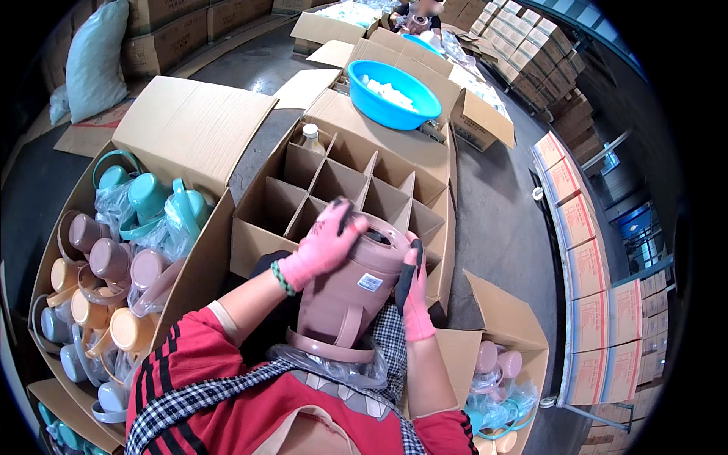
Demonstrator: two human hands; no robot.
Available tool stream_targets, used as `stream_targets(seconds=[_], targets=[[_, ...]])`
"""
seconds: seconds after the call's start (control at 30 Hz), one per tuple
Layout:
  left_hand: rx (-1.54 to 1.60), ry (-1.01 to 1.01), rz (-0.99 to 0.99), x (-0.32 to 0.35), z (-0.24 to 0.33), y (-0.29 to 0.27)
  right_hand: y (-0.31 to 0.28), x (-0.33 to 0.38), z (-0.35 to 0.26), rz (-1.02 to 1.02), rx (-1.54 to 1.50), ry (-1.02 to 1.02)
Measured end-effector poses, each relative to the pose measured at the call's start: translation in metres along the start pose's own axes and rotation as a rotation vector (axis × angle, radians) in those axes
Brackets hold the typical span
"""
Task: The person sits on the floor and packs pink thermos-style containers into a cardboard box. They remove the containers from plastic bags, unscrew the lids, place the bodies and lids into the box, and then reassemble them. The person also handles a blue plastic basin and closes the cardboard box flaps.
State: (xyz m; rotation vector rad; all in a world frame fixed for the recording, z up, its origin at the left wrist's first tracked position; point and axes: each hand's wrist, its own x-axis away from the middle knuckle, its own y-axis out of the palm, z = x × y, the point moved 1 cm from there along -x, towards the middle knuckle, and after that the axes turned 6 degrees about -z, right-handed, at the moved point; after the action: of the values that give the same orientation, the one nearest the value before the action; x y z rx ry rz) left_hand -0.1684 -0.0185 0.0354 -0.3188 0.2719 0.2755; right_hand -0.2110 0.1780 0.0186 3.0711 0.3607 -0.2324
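Two pink-gloved hands with dark fingertips form the grip, the left hand (326,241) and the right hand (415,292) closed around opposite sides of a mauve plastic tumbler with a side handle (345,292) at its far end. The tumbler slants over the lap, its near end by crumpled clear plastic film (368,371). Smooth gloves on a tapered wall could let it slip or roll sideways, and the loose film might snag. Just beyond the grip stands a brown cardboard box with crossed dividers (262,246); a careless forward swing could knock those thin walls or the pale capped bottle (312,139) in the far-left compartment. Left of the grip, the upright wall of a brown carton of pastel lidded cups (201,265) limits the elbow. Ahead, vacant compartments give room; to the right, grey floor (485,227) lies beyond the divided box, with another brown cardboard carton (509,307) nearer the right forearm.
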Motion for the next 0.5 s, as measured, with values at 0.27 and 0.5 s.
stream_targets(seconds=[0.27, 0.5], targets=[[-0.043, 0.062, 0.053, 0.006, 0.003, 0.004, -0.005, -0.012, 0.000, 0.091, 0.059, 0.162], [-0.083, -0.033, 0.093, -0.001, -0.007, -0.009, 0.004, -0.012, -0.007, -0.002, 0.018, 0.149]])
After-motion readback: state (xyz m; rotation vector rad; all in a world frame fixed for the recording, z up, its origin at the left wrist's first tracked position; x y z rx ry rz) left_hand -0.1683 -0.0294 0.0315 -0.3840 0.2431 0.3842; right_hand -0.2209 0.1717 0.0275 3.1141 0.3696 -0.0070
